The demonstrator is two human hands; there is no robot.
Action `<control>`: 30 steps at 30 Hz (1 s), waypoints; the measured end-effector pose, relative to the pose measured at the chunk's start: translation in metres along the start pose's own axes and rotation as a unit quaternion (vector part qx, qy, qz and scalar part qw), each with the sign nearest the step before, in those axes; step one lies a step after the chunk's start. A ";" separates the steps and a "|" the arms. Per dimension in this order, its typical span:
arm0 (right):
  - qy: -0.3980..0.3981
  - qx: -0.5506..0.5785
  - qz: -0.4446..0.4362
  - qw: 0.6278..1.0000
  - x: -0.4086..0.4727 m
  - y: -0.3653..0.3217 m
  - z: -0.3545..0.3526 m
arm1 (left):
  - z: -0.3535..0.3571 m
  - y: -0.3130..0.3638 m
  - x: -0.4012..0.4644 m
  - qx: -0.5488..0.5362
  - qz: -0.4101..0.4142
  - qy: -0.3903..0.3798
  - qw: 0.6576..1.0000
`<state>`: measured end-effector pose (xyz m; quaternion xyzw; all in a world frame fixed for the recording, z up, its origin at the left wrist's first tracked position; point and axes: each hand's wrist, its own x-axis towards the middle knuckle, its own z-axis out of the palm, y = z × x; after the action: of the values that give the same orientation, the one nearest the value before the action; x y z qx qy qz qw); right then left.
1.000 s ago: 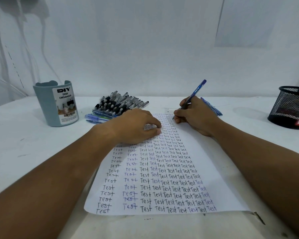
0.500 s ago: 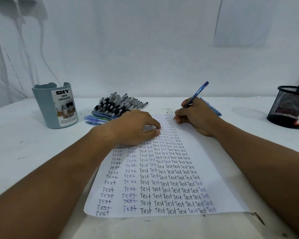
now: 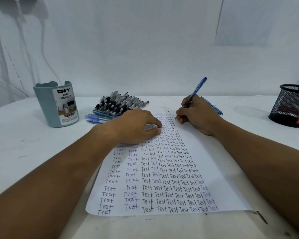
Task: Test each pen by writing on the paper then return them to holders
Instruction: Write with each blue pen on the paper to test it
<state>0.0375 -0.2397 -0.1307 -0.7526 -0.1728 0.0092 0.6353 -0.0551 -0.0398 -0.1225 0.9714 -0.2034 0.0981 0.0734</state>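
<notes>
Barely shifted, right hand [image 3: 195, 116] fingers pinch blue pen [image 3: 196, 93] above paper [image 3: 214, 169].

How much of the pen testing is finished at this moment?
Done: the paper is nearly filled with rows of "Test". In hand: the right hand holds a blue pen with its tip at the sheet's top edge, while the left hand rests on the sheet. Left: the pile of pens lies on the table; the grey organizer and mesh holder show no pens.
</notes>
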 end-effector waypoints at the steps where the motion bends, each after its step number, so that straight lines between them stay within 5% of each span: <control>1: -0.004 -0.002 0.001 1.000 0.000 -0.001 0.000 | 0.000 0.000 0.000 0.001 0.000 0.000 1.000; 25: 0.007 -0.008 0.005 1.000 0.000 0.000 0.001 | -0.003 0.005 -0.005 -0.008 -0.008 -0.004 1.000; 30: 0.041 0.089 0.015 0.995 0.003 -0.002 -0.002 | -0.019 -0.004 -0.008 -0.052 -0.065 0.075 0.994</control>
<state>0.0406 -0.2403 -0.1280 -0.6951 -0.1336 0.0034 0.7064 -0.0633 -0.0298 -0.1064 0.9674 -0.1386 0.1549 0.1450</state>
